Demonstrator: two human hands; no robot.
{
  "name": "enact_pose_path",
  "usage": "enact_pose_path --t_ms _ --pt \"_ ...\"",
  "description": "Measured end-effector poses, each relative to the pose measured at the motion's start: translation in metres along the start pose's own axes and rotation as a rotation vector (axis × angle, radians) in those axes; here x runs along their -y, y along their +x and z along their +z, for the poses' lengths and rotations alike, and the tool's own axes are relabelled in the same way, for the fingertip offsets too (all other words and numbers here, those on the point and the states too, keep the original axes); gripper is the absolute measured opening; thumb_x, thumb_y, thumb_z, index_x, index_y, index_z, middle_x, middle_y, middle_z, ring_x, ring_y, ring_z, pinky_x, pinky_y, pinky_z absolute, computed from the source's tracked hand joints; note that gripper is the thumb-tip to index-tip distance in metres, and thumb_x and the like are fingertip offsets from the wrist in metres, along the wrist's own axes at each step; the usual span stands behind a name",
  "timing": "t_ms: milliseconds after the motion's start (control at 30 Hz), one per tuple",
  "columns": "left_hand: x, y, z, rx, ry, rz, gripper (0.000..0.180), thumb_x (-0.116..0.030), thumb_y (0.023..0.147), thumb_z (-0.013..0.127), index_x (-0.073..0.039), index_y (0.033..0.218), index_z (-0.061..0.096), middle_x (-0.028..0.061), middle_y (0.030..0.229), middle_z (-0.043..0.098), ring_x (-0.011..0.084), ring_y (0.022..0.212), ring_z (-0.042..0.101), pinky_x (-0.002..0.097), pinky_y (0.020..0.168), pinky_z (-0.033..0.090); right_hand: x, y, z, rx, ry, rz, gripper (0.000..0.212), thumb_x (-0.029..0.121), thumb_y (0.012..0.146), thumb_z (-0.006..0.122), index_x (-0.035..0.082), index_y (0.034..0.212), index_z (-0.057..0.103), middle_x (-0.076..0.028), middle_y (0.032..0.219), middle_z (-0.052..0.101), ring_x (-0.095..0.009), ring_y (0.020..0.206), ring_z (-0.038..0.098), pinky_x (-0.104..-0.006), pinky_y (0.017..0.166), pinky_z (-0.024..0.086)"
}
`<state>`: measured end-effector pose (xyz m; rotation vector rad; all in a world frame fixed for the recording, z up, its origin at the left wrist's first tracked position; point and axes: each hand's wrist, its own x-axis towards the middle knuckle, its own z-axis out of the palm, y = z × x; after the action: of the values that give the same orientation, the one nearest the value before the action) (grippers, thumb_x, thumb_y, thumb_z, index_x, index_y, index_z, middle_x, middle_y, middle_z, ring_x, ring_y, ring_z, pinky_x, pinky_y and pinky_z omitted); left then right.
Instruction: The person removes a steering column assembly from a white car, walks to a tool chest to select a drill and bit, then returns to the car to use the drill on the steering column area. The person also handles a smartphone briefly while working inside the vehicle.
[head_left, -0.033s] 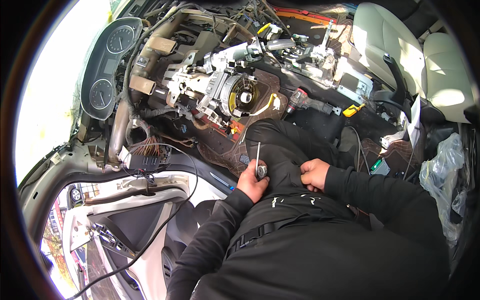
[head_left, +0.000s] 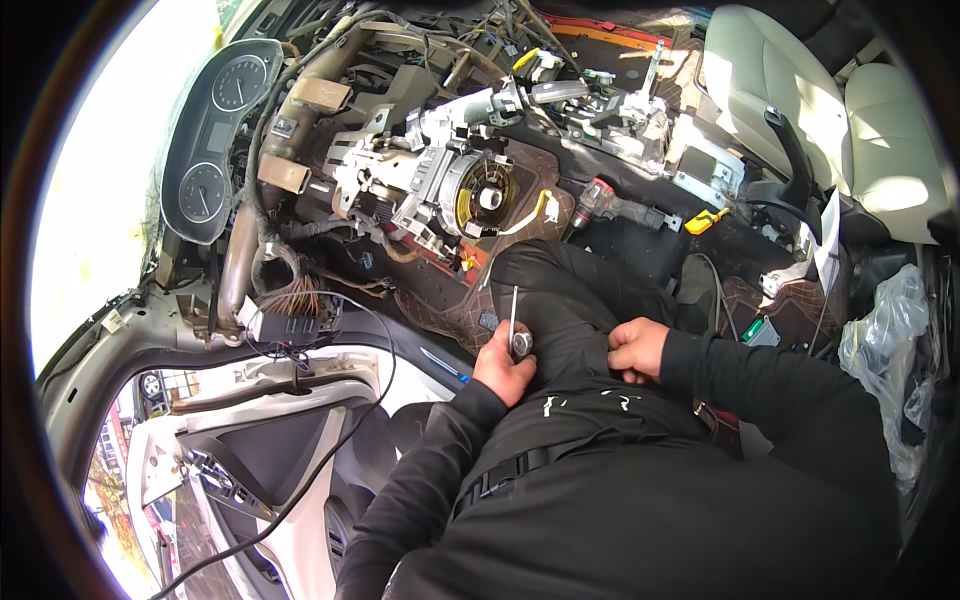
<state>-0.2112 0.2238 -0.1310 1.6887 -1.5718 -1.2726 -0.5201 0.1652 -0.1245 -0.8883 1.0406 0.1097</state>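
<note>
Head view: stripped car cabin (head_left: 560, 120), quilted brown floor mat (head_left: 440, 310) underfoot.

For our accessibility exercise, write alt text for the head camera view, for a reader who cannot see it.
A person in black sits in a stripped car interior, left hand gripping a slim metal tool upright, right hand resting closed on the lap. Ahead lies the bared steering column with its round yellow-centred ring, the instrument cluster at left and pale seats at right.
</note>
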Motion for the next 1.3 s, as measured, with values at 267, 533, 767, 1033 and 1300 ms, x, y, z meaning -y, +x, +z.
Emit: enact_pose_path --t_ms 267,533,767,1033,1300 --pt "0.025 0.01 0.011 -0.077 -0.009 -0.123 0.032 -0.002 0.085 0.07 -0.004 0.115 0.062 0.0078 0.083 0.065 0.0188 0.075 0.063 0.0354 0.073 0.054 -0.014 -0.039 -0.125 0.073 -0.044 -0.092 0.024 0.021 0.099 0.076 0.0 0.11 0.071 -0.006 0.083 0.071 -0.015 0.073 0.071 -0.0315 0.066 0.06" --pt "0.029 -0.007 -0.005 -0.005 -0.102 -0.326 0.03 -0.001 0.09 0.077 -0.005 0.116 0.062 -0.001 0.088 0.06 0.0096 0.079 0.055 0.0296 0.072 0.05 0.029 -0.078 -0.211 -0.331 0.232 -0.332 0.03 0.005 0.088 0.07 0.002 0.118 0.067 -0.007 0.103 0.075 -0.021 0.094 0.075 -0.0408 0.083 0.063" --pt "0.05 -0.012 -0.007 -0.078 -0.199 -0.155 0.028 -0.004 0.094 0.08 -0.006 0.117 0.064 -0.0009 0.083 0.063 0.0094 0.072 0.058 0.0301 0.066 0.052 0.005 0.006 -0.144 -0.084 0.803 -0.689 0.074 0.001 0.074 0.062 -0.001 0.148 0.056 -0.021 0.131 0.073 -0.038 0.118 0.074 -0.0531 0.102 0.061" --pt "0.108 -0.044 -0.03 -0.214 -0.374 -0.472 0.021 -0.004 0.1 0.073 -0.003 0.117 0.061 0.0053 0.079 0.065 0.0135 0.053 0.057 0.0297 0.046 0.048 0.015 0.036 -0.119 0.083 1.059 -0.721 0.056 0.044 0.113 0.053 0.001 0.149 0.057 -0.021 0.131 0.073 -0.04 0.111 0.075 -0.0521 0.095 0.062" --pt "0.146 -0.057 -0.053 -0.433 -0.578 -0.525 0.019 -0.001 0.101 0.066 -0.001 0.118 0.058 0.013 0.077 0.066 0.0188 0.05 0.056 0.0322 0.046 0.046 0.026 0.053 -0.127 0.047 1.072 -0.662 0.064 0.06 0.115 0.042 0.012 0.155 0.057 -0.016 0.145 0.069 -0.038 0.127 0.071 -0.0669 0.103 0.055"
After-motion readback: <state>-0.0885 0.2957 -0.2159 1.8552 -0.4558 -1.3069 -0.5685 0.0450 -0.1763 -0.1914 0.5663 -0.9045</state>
